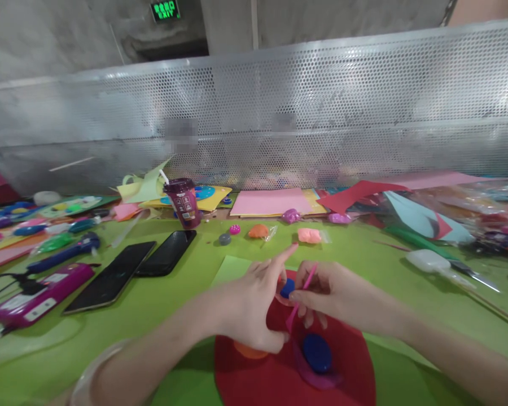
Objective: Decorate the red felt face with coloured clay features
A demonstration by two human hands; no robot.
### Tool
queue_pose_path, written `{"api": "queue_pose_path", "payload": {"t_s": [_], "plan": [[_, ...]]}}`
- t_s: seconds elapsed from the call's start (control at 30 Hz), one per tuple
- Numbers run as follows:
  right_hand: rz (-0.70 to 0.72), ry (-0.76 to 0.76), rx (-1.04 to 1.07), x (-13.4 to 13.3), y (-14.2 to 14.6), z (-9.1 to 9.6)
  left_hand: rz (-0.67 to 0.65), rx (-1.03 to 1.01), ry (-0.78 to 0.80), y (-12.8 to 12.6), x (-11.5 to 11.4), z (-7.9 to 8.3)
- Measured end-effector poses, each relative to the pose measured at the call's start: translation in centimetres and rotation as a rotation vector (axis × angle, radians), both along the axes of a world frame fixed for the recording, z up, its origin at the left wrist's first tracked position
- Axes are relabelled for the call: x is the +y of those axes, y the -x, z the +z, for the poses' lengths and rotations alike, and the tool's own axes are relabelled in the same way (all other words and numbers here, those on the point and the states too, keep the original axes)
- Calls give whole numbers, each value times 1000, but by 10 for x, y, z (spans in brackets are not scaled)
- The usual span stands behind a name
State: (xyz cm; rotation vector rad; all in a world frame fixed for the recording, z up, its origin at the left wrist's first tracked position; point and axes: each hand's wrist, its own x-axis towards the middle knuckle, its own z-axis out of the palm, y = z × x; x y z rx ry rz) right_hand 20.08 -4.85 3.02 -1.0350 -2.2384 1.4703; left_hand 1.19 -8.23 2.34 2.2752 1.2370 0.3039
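Observation:
My left hand [254, 301] rests on a red paper sheet [347, 372], thumb pressed down, forefinger stretched out, the other fingers curled by a small blue clay ball [287, 287]. My right hand [328, 293] pinches a thin pink modelling stick [298, 301] that points down toward the red sheet beside that ball. A flat blue clay disc [316, 352] lies on a pink-purple clay strip [309, 375] on the red sheet. An orange clay piece [249, 351] shows under my left hand.
On the green table [161, 316]: two black phones [110, 277], a purple cup with a straw [184, 202], a purple power bank [38, 299], clay lumps in wrappers [309, 235], coloured paper sheets [271, 202], a glue bottle [427, 261], marker pens [63, 254] at the left. A perforated metal screen [322, 113] stands behind.

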Motion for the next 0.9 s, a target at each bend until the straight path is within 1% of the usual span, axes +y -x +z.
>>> {"api": "queue_pose_path", "payload": {"t_s": [0.4,0.6,0.77,0.9], "plan": [[-6,21,40,-4,0,-1,16,-8,-10,0,2,-3],[5,-28,30,1,-1,-1,16,26,-8,1,1,1],[-5,0,25,-1,1,1,5,33,5,0,0,1],[-10,7,36,-4,4,2,-6,-9,-25,-1,1,-2]]}}
